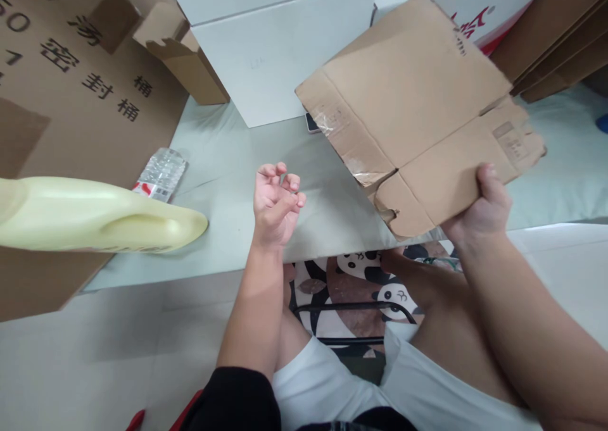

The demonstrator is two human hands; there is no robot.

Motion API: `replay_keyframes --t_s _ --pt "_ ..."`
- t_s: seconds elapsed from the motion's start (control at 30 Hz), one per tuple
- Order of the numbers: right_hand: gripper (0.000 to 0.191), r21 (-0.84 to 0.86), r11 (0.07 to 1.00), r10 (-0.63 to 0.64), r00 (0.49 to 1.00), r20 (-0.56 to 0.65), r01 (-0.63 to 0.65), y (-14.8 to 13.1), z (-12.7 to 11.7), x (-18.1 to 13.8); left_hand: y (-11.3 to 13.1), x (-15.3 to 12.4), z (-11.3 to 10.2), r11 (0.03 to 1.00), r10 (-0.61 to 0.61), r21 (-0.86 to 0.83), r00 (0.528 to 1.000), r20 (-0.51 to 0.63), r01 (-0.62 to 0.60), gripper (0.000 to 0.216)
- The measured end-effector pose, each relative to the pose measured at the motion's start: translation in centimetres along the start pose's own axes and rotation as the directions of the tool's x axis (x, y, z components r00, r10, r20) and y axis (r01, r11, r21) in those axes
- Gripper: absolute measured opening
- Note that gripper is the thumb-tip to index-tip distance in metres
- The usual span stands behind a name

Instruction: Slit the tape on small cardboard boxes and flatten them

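Note:
My right hand (479,206) grips a flattened brown cardboard box (413,95) by its lower right edge, thumb on top and fingers underneath. The cardboard is tilted in the air, with creased flaps, a printed label and clear tape along its left side. My left hand (278,206) is raised, palm up, with its fingers loosely curled and apart; nothing shows in it. It hovers over the pale green cloth (223,165), left of the cardboard and not touching it.
Large white boxes (289,45) stand behind. A big brown carton (71,102) rises at the left, near a clear plastic bottle (164,171) and a pale yellow bottle (99,216). A phone (311,123) peeks out behind the cardboard. More brown cartons (560,38) lean at far right.

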State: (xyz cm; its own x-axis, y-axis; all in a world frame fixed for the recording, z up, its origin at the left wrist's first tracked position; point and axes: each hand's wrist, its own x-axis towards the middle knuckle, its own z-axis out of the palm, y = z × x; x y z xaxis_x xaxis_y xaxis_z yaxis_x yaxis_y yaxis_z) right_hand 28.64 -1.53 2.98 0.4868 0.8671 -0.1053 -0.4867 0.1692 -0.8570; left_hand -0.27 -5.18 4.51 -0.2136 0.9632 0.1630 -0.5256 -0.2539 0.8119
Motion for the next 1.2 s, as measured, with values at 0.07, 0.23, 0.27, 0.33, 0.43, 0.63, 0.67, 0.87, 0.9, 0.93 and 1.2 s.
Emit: replay_keyframes --t_s 0.07,0.23,0.27,0.33,0.43,0.63,0.67,0.87,0.9,0.93,1.2 --pt "0.019 0.007 1.000 -0.004 1.000 0.009 0.004 0.0 0.0 0.0 0.0 0.0 0.0 1.000 -0.001 0.004 1.000 -0.002 0.001 0.057" --pt "0.019 0.040 0.999 0.016 1.000 0.022 -0.017 -0.1 -0.1 0.0 0.0 0.0 0.1 1.000 -0.009 -0.019 1.000 -0.008 0.009 0.058" --pt "0.018 0.045 0.999 0.017 1.000 0.024 -0.018 -0.1 -0.1 0.0 0.0 0.0 0.1 1.000 -0.011 -0.026 1.000 -0.004 0.011 0.058" --pt "0.017 0.051 0.999 0.014 1.000 0.025 -0.016 0.0 -0.1 0.0 0.0 0.1 0.0 0.999 -0.016 -0.037 1.000 0.004 0.016 0.059" --pt "0.017 0.053 0.999 -0.003 1.000 0.007 0.003 0.2 0.0 0.0 0.0 0.3 -0.1 0.997 -0.033 -0.062 0.999 0.011 0.034 0.061" --pt "0.028 0.018 0.982 -0.184 0.975 -0.123 0.187 -1.5 -0.6 -0.3 0.3 0.8 -0.5 0.990 -0.069 -0.129 0.997 -0.036 0.064 0.062" --pt "0.027 -0.011 0.976 -0.217 0.959 -0.184 0.219 -2.4 -1.2 -0.4 0.4 0.9 -0.5 0.989 -0.071 -0.134 0.996 -0.045 0.064 0.062" --pt "0.017 -0.345 0.888 -0.457 0.671 -0.584 0.304 -9.6 -8.9 -1.9 0.5 0.9 -0.6 0.995 -0.061 -0.081 0.994 -0.094 0.053 0.060" --pt "0.019 -0.424 0.848 -0.524 0.625 -0.579 0.318 -10.7 -10.5 -2.3 0.6 0.9 -0.6 0.997 -0.057 -0.066 0.994 -0.098 0.051 0.060" --pt "0.019 -0.514 0.793 -0.599 0.575 -0.557 0.329 -11.5 -11.8 -2.7 0.5 0.9 -0.6 0.997 -0.056 -0.054 0.993 -0.102 0.051 0.059" --pt "0.031 -0.896 0.291 -0.830 0.554 -0.063 0.335 -14.4 -14.7 3.4 0.2 1.1 -0.2 0.996 -0.082 0.023 0.989 -0.120 0.086 0.057"
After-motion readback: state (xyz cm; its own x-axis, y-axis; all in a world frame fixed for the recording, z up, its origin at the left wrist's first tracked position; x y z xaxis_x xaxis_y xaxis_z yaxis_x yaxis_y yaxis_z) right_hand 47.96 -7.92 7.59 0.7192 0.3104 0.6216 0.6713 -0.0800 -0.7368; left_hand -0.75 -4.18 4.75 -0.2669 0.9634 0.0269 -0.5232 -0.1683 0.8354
